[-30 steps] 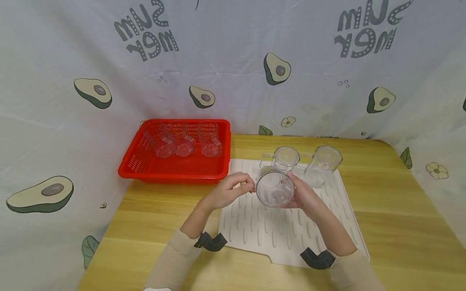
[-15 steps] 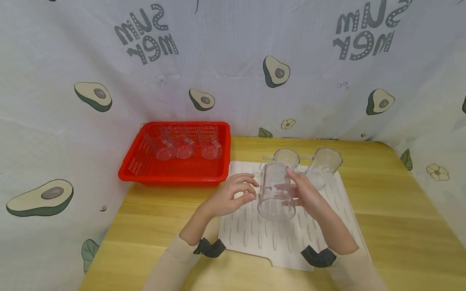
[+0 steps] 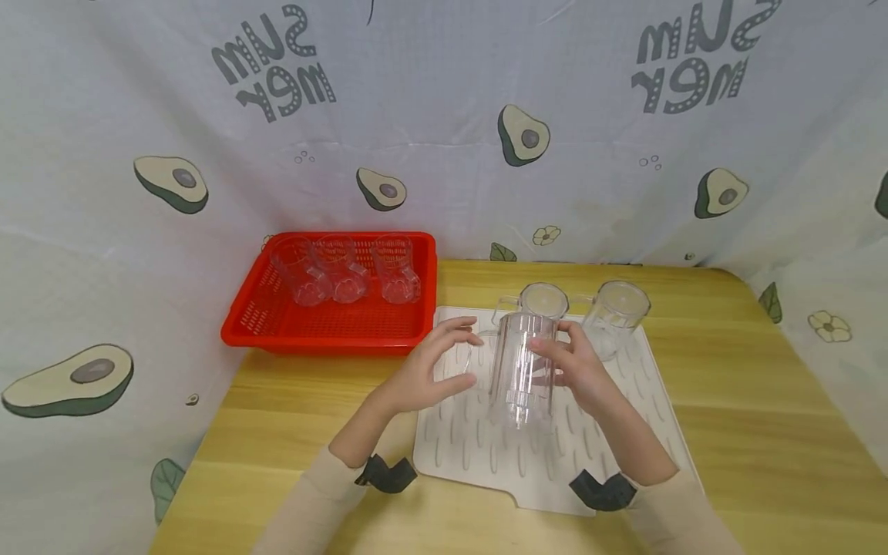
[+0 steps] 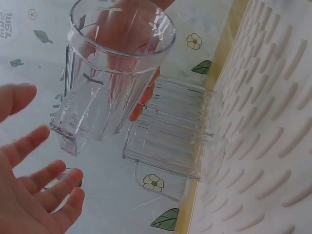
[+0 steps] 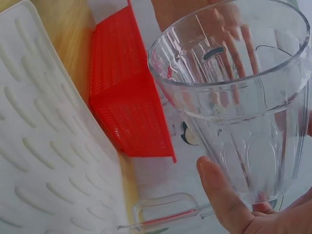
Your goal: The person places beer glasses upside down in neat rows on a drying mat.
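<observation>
A clear ribbed mug point(image 3: 523, 370) is in my right hand point(image 3: 583, 374), thumb and fingers gripping its side near the base. The mug is tilted above the white mat point(image 3: 479, 439), its rim at the lower end in the head view. On its left side is the handle point(image 4: 73, 122). My left hand point(image 3: 423, 374) is beside that handle, fingers spread, with a gap to the mug in the left wrist view. Behind the held mug, two more clear mugs, a nearer-centre mug point(image 3: 544, 299) and a right-hand mug point(image 3: 620, 312), stand upside down on the mat.
At the back left, a red plastic basket point(image 3: 326, 339) contains three clear mugs lying down, such as the rightmost mug point(image 3: 395, 274). All of this stands on a wooden table point(image 3: 756, 401) against a printed curtain point(image 3: 444, 77).
The held mug has turned from its opening facing me to rim downward. My left hand has drawn slightly left off the handle, its fingers spreading. My right hand still grips the mug.
</observation>
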Tool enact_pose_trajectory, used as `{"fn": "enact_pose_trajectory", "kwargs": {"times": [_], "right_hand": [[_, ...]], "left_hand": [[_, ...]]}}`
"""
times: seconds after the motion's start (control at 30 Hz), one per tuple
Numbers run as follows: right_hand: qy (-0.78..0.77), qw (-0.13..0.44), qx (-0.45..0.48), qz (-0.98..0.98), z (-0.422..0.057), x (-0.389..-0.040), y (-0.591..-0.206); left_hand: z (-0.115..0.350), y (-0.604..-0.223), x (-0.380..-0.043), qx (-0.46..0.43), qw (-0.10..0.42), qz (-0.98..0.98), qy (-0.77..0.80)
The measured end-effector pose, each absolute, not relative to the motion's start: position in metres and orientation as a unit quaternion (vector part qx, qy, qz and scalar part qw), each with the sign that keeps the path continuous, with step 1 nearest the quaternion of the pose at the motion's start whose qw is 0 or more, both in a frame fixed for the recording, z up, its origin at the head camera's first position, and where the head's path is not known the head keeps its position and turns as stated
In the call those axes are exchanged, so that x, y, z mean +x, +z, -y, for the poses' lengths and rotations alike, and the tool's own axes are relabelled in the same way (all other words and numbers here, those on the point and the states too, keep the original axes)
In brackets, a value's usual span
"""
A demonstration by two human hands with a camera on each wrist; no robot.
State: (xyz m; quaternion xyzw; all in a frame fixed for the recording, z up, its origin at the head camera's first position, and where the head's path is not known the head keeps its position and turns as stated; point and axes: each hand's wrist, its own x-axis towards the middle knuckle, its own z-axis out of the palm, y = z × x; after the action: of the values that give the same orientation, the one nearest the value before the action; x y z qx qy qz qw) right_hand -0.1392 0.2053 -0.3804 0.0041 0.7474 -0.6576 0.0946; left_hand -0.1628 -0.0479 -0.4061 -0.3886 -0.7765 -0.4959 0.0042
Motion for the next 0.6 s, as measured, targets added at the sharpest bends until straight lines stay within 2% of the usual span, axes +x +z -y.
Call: {"fn": "enact_pose_trajectory", "kwargs": {"times": [0.13, 0.27, 0.6], "right_hand": [[-0.654, 0.045, -0.043, -0.754, -0.200, -0.134, -0.381], [-0.623, -0.006, -0.081, -0.778, -0.196, -0.132, -0.383], [-0.528, -0.094, -0.133, -0.834, -0.189, -0.134, -0.381]], "left_hand": [[0.046, -0.405, -0.171, -0.340, -0.032, 0.757, -0.557], [0.042, -0.404, -0.180, -0.327, -0.065, 0.762, -0.555], [0.043, -0.393, -0.195, -0.318, -0.036, 0.779, -0.539]]}}
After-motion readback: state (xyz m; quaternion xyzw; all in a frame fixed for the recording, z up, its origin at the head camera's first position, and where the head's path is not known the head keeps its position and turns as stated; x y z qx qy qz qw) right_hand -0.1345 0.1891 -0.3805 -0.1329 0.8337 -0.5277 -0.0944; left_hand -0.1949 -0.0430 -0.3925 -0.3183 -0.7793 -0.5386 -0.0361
